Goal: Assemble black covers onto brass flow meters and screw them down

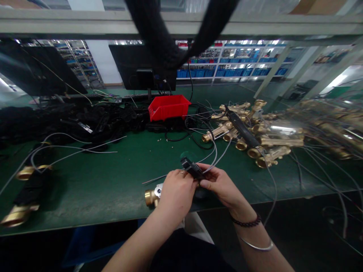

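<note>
My left hand (176,192) and my right hand (219,184) meet near the front edge of the green bench (113,177). Together they grip a small black plastic part (192,168) with thin grey wires (211,160) running out of it toward the back right. Under my left hand lies a brass fitting (150,197), its round end poking out to the left. My fingers are curled round the black part on both sides. A dark bead bracelet and a silver bangle sit on my right wrist.
A heap of brass fittings with wires (255,132) lies at the right. A red bin (168,107) stands at the back centre before a monitor (141,68). Black parts and cables (85,121) pile up at the left, with more brass fittings (19,213) at the left edge.
</note>
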Demonstrator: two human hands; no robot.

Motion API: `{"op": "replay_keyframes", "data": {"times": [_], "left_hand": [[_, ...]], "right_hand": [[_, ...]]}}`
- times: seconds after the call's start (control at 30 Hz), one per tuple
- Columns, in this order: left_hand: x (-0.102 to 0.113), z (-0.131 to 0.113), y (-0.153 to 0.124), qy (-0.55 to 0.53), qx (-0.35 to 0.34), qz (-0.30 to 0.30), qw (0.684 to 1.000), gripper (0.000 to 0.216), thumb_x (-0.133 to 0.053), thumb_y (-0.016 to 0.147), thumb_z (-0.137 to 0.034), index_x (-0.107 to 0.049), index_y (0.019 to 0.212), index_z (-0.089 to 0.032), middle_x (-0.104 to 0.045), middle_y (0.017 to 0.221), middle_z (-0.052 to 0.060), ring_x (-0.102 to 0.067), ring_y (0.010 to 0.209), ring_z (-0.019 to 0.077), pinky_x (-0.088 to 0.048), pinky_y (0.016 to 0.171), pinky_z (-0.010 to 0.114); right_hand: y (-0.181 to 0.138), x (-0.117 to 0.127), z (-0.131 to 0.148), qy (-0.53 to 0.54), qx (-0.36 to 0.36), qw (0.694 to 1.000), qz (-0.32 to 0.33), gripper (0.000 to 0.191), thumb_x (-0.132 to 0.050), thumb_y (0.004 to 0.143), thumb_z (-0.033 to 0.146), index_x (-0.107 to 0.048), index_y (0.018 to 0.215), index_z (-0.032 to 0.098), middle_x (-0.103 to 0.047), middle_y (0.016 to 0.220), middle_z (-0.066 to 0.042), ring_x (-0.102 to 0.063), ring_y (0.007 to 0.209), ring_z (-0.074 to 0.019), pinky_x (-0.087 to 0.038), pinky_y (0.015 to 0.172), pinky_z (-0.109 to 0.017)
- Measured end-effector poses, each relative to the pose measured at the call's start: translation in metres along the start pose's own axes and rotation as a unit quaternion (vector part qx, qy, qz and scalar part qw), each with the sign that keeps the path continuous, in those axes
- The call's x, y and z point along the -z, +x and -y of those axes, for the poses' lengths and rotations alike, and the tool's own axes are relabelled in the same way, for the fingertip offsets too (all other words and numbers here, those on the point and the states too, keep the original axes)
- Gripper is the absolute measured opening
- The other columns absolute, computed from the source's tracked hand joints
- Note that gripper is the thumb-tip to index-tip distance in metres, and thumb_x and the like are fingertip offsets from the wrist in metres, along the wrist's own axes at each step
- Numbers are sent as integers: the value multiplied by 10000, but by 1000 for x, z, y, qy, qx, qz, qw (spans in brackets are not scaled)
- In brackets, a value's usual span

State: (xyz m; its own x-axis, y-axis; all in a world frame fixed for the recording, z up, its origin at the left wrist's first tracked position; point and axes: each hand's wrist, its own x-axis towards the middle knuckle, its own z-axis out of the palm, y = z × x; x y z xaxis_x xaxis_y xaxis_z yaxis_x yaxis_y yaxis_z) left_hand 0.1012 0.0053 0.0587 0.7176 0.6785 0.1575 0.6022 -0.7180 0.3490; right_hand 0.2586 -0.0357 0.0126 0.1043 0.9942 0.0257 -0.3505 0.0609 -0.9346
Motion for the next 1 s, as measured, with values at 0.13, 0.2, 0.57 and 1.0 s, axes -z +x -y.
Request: {"op": "replay_keyframes", "data": {"times": [0.13,0.2,0.57,1.0], "left_hand": [[7,21,-25,-26,17,-52,998,225,-488,891,-226,-665,1019,-170,-689,1009,70,-612,945,213,-502,863,364],[8,31,-33,-50,29,-81,995,259,-441,901,-209,-681,997,-190,-696,984,55,-629,905,186,-525,822,319],[-3,49,-39,-89,37,-149,984,236,-501,846,-212,-728,908,-233,-704,952,65,-637,886,223,-555,767,369],[-5,58,-48,-325,264,-157,895,325,-648,717,-261,-578,1016,-152,-685,843,52,-663,779,198,-546,714,335]], "right_hand": [[1,2,-5,15,-5,999,-34,479,-875,543,286,-704,986,220,-697,960,-39,-639,830,-165,-510,798,-290],[3,-1,-6,8,-5,1000,-27,496,-870,544,294,-696,1002,215,-694,960,-39,-638,840,-175,-507,807,-308],[4,-14,-8,-196,30,978,65,410,-714,710,290,-657,1106,201,-649,1102,-67,-560,1048,-255,-387,963,-406],[11,-15,-14,-250,36,966,54,373,-649,756,432,-679,1036,188,-666,961,-62,-591,857,-219,-463,753,-319]]}}
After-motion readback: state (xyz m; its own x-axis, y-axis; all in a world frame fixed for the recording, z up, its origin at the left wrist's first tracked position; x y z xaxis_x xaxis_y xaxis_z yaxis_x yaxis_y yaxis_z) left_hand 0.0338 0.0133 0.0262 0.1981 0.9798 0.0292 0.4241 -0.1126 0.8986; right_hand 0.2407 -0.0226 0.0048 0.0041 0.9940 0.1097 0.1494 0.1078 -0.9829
